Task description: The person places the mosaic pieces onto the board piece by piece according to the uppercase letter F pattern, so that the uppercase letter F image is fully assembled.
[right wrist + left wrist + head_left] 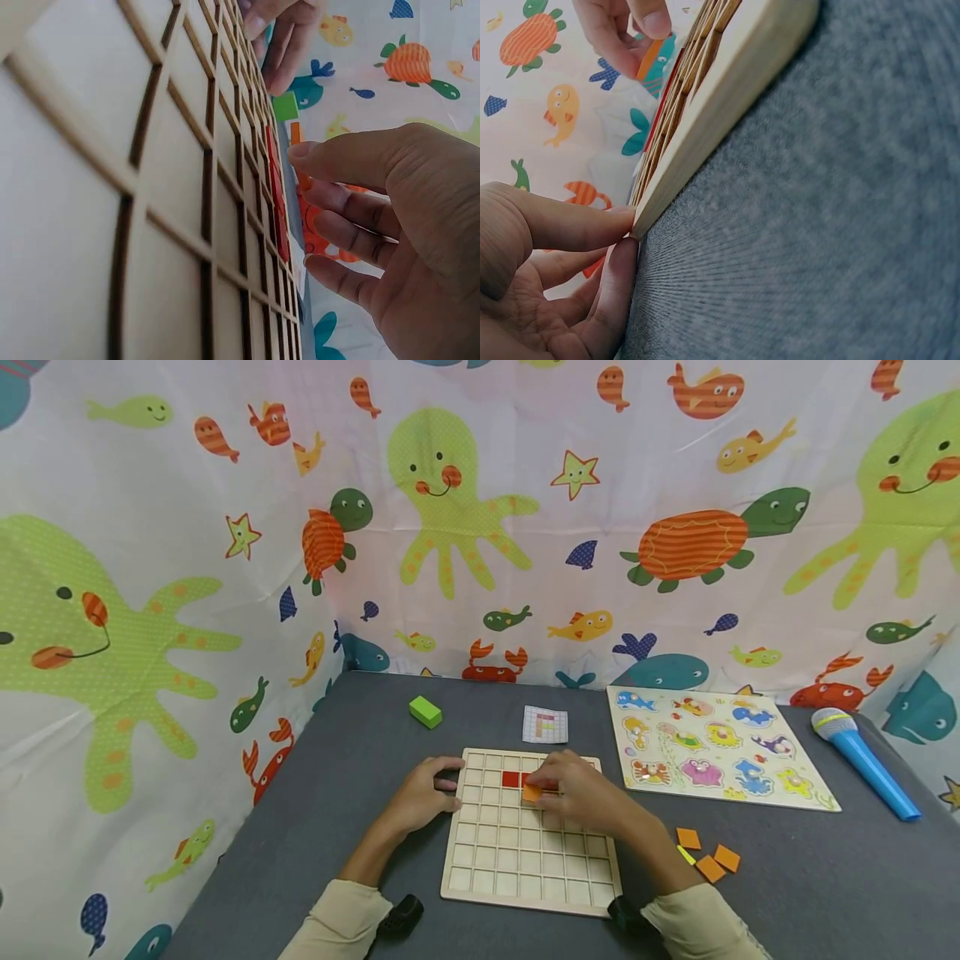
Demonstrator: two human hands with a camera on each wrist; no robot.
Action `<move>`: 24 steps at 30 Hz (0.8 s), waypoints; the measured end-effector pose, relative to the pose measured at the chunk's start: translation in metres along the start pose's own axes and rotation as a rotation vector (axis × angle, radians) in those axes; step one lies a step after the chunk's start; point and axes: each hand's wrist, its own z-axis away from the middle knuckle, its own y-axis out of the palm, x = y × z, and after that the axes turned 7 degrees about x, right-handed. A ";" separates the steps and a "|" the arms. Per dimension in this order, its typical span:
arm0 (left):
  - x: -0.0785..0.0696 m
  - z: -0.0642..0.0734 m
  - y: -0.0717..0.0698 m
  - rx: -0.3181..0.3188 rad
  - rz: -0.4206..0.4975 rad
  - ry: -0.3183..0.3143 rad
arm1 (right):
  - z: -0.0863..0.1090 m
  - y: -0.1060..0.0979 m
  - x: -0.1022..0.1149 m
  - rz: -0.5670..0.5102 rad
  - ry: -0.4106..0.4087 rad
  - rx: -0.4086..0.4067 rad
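A light wooden grid board point(495, 860) lies flat on the dark table. My left hand point(422, 797) holds its left edge, with thumb and fingertips at the rim point(664, 191). Over the upper part of the board, my right hand point(581, 789) pinches an orange square tile point(532, 793) between thumb and fingertips. In the right wrist view the orange tile point(295, 139) stands on edge in the fingers, just off the grid. Red tiles point(513, 779) sit in a row in an upper row of cells, partly hidden by the right hand.
Loose orange tiles point(709, 868) and a yellow piece point(686, 855) lie right of the board. A patterned card point(545, 725) and a green block point(425, 712) are behind it. To the right are an animal puzzle board point(720, 768) and a blue toy microphone point(870, 768).
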 end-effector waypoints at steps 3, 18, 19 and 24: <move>0.000 0.001 -0.001 0.002 0.000 0.000 | -0.004 0.002 0.004 -0.010 0.018 0.008; 0.001 -0.001 0.000 -0.003 0.003 -0.008 | -0.025 0.011 0.014 -0.035 0.040 0.043; 0.001 -0.001 0.000 -0.003 0.002 -0.008 | -0.025 0.011 0.014 -0.035 0.041 0.042; 0.002 -0.001 0.000 -0.001 0.006 -0.005 | -0.027 0.012 0.013 -0.024 0.046 0.042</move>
